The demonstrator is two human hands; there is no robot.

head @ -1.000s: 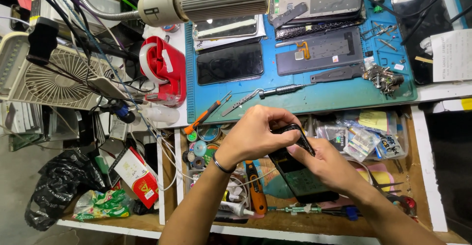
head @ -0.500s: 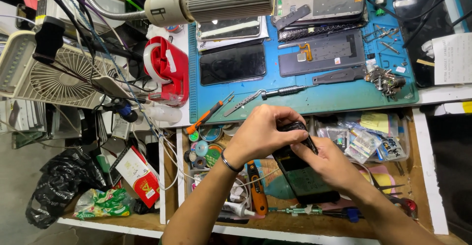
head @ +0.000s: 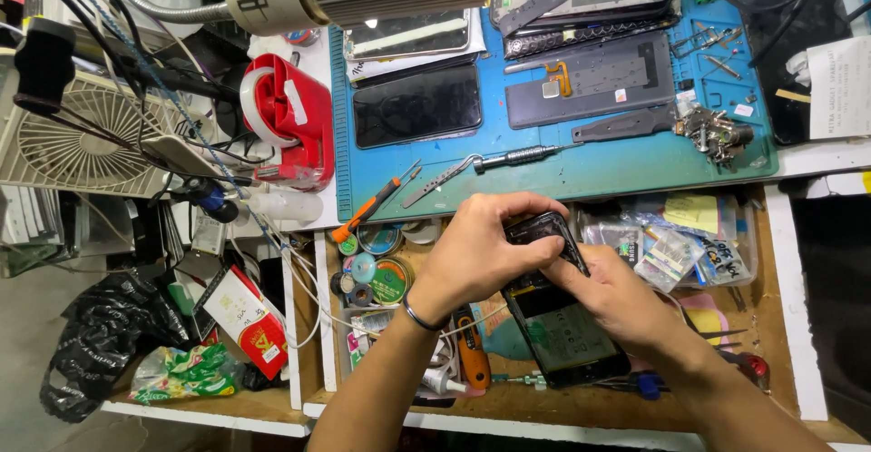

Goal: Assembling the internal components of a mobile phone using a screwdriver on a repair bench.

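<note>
Phone [head: 564, 339] is already opened up, its insides showing, lying over the open drawer [head: 798, 325] under both hands; the work on it isn't finished, parts remain out. Left hand [head: 476, 252] curled nearly closed, pinching a small black part [head: 543, 230] at the phone's top end. Right hand [head: 617, 298] half closed, thumb and fingers on that same part and the phone's edge. Beyond the phone, the blue mat [head: 635, 166] holds a dark screen [head: 415, 105], back cover [head: 590, 80], screwdriver [head: 513, 156].

hands [head: 544, 270]: 2 | tape dispenser [head: 290, 121]: 1 | fan [head: 77, 139]: 1 | screwdrivers [head: 367, 209]: 2
</note>
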